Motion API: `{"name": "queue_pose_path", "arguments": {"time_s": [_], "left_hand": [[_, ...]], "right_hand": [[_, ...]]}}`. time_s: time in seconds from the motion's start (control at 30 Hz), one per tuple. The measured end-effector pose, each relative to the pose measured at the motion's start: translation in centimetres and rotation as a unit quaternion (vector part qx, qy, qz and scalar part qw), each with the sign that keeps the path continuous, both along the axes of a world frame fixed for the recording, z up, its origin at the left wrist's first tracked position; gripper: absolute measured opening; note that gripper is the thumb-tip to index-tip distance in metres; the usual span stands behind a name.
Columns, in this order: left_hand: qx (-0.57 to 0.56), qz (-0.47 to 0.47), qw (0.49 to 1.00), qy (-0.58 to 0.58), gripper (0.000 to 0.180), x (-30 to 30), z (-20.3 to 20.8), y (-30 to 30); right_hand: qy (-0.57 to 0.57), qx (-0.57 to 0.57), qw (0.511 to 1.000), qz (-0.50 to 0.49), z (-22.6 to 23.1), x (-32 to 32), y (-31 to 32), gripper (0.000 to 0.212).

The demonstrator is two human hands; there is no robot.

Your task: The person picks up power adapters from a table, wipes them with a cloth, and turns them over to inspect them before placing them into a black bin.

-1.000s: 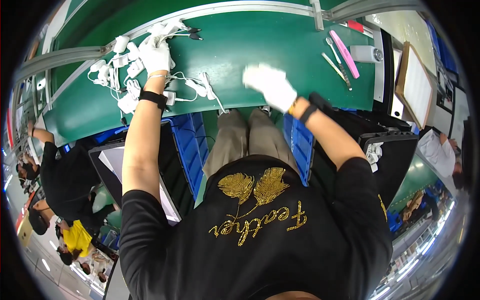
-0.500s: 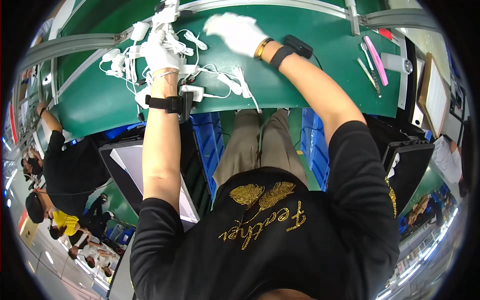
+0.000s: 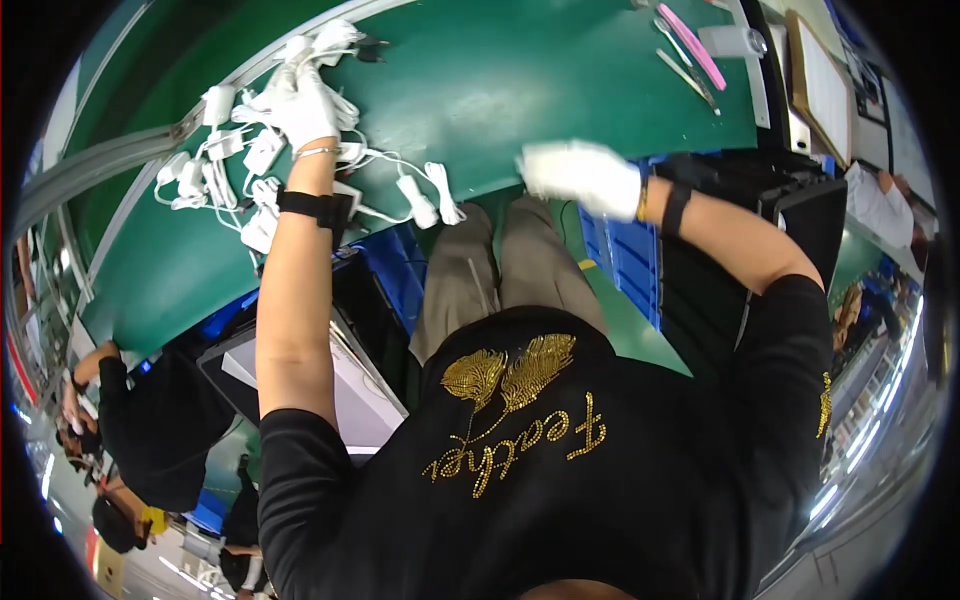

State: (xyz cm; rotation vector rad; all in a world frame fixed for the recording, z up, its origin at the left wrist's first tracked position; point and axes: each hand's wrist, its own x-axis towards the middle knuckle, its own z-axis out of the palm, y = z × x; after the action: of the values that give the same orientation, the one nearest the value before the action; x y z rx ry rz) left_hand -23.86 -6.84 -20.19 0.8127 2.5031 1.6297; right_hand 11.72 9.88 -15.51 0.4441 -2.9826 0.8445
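White power adapters [image 3: 264,152] with coiled white cables lie in a tangled heap on the left of the green table. My left hand [image 3: 303,112], in a white glove, is at the far side of this heap. Its fingers close around a white adapter with a dark plug [image 3: 372,50], though white on white hides the exact grip. My right hand [image 3: 585,180], also gloved, hovers by the table's near edge. Motion blurs it, so its fingers cannot be made out, and nothing shows in it. Between the hands, a smaller adapter [image 3: 418,203] lies near the edge with its cable.
At the right end of the table lie a pink tool [image 3: 692,48], a thin pale stick [image 3: 683,78] and a white cylindrical item [image 3: 732,41]. Blue crates [image 3: 627,245] stand below the edge. A metal rail [image 3: 110,158] crosses the left side. Another person [image 3: 160,425] works at far left.
My right hand has come back toward me and right, from above the table to its near edge. The left hand has shifted slightly away with the adapter. The whole view has turned.
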Motion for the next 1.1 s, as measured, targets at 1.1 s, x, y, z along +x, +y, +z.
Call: {"name": "queue_pose_path", "arguments": {"time_s": [1.1], "left_hand": [[-0.243, -0.259, 0.900, 0.254, 0.034, 19.4, 2.1, -4.5]], "right_hand": [[0.263, -0.009, 0.650, -0.713, -4.1, 9.6, 7.0, 0.027]]}}
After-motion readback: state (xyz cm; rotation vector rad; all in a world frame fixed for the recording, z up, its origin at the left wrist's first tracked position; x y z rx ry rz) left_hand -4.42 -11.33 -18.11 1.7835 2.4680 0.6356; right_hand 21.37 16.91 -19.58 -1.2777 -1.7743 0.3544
